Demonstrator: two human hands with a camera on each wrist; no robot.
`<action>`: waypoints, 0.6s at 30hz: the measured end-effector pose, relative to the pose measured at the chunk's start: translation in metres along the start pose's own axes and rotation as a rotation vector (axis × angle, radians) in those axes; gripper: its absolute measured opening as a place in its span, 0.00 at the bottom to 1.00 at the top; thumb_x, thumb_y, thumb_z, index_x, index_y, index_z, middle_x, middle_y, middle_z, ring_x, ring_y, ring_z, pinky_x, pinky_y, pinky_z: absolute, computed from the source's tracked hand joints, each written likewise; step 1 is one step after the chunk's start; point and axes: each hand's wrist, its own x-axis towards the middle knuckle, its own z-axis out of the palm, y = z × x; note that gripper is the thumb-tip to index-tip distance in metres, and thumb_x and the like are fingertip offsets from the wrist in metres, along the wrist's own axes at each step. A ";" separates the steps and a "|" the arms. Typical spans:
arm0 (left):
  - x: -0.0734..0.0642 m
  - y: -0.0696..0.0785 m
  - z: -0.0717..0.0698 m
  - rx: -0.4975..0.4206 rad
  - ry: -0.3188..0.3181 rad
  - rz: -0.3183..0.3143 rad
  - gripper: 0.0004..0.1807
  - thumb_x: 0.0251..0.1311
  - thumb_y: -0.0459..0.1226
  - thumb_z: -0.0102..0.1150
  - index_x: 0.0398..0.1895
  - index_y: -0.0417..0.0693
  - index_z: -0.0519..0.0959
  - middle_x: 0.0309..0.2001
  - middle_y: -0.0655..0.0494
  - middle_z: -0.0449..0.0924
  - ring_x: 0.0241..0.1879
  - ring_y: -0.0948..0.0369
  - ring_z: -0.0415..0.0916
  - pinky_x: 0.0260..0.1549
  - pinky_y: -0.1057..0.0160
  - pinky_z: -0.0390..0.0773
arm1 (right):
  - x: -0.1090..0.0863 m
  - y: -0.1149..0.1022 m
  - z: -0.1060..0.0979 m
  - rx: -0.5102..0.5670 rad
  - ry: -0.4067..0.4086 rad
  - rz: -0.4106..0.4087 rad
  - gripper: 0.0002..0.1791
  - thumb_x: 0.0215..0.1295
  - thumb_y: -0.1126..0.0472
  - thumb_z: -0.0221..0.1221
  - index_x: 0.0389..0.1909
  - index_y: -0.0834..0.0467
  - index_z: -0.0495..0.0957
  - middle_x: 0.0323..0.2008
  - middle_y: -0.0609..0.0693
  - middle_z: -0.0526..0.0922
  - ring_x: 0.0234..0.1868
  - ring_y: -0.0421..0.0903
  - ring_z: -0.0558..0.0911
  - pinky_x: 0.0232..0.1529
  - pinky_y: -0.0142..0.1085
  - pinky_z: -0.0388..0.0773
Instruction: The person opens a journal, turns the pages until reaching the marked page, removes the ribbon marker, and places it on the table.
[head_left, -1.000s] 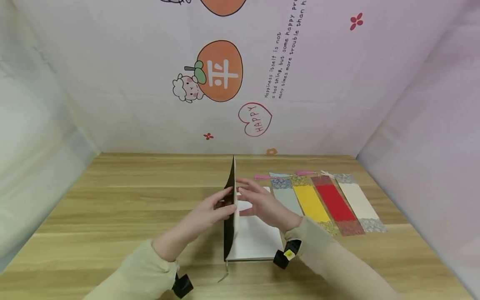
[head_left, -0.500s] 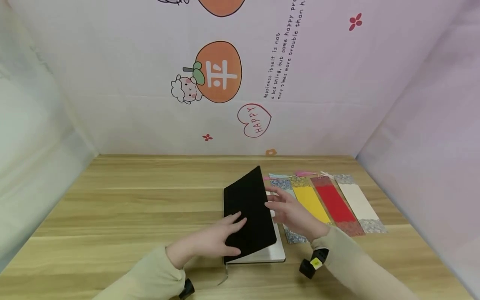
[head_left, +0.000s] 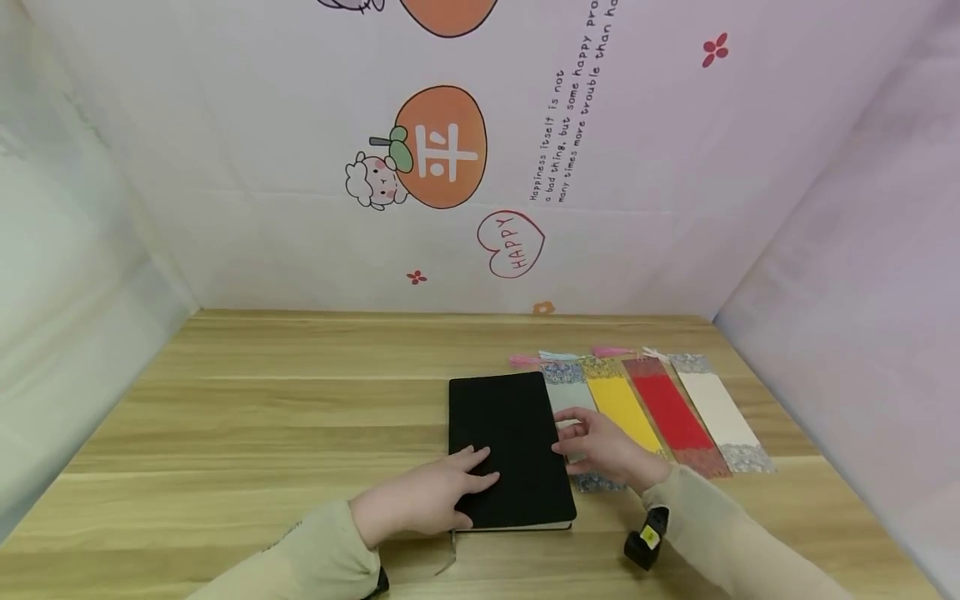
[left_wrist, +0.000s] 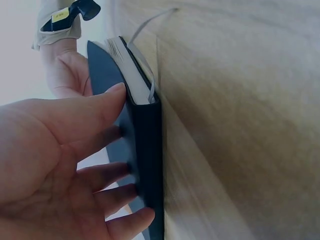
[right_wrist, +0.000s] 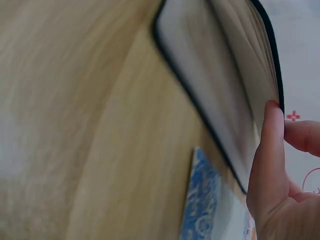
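Observation:
A black notebook lies on the wooden table with its front cover almost down over the white pages. My left hand rests spread on the lower left of that cover; in the left wrist view the fingertips touch it near the spine. At the opposite edge, my right hand pinches the cover edge between thumb and finger, pages showing under it in the right wrist view. A thin ribbon trails from the notebook's bottom. Partly behind the right hand lies a pale grey bookmark with blue lace-patterned ends.
To the right lie a yellow bookmark, a red bookmark and a white bookmark, their tassels pointing to the back. A printed white cloth hangs behind the table, with pale cloth at both sides.
The notebook's cover, upright a second ago, has swung over to the right and come down on the pages. Both hands have followed it, the left flattening onto the cover.

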 end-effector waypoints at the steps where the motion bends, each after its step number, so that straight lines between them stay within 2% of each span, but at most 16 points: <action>1: 0.000 0.000 0.000 0.011 0.002 0.003 0.32 0.57 0.39 0.64 0.66 0.52 0.68 0.72 0.46 0.56 0.70 0.48 0.54 0.64 0.55 0.63 | 0.001 0.001 0.001 -0.023 0.016 0.012 0.26 0.64 0.68 0.56 0.61 0.69 0.60 0.35 0.54 0.75 0.34 0.43 0.79 0.33 0.37 0.82; 10: 0.000 -0.002 0.001 0.038 0.012 0.016 0.31 0.57 0.41 0.64 0.66 0.53 0.69 0.71 0.47 0.58 0.70 0.48 0.55 0.64 0.56 0.64 | 0.007 0.005 0.011 -0.208 0.117 0.068 0.21 0.61 0.71 0.57 0.55 0.69 0.67 0.30 0.56 0.77 0.28 0.45 0.80 0.29 0.39 0.82; 15: -0.001 -0.004 0.005 0.025 0.018 0.029 0.30 0.58 0.42 0.63 0.65 0.53 0.69 0.71 0.47 0.58 0.70 0.48 0.55 0.64 0.55 0.63 | 0.004 0.002 0.013 -0.285 0.137 0.018 0.21 0.60 0.71 0.58 0.55 0.67 0.68 0.28 0.55 0.76 0.24 0.45 0.78 0.26 0.39 0.82; 18: -0.003 -0.006 0.005 -0.030 0.037 0.034 0.28 0.61 0.42 0.60 0.65 0.51 0.70 0.70 0.47 0.59 0.70 0.48 0.56 0.64 0.54 0.63 | -0.002 -0.002 0.013 -0.356 0.165 -0.036 0.22 0.58 0.69 0.61 0.55 0.64 0.69 0.29 0.52 0.77 0.24 0.45 0.77 0.26 0.37 0.80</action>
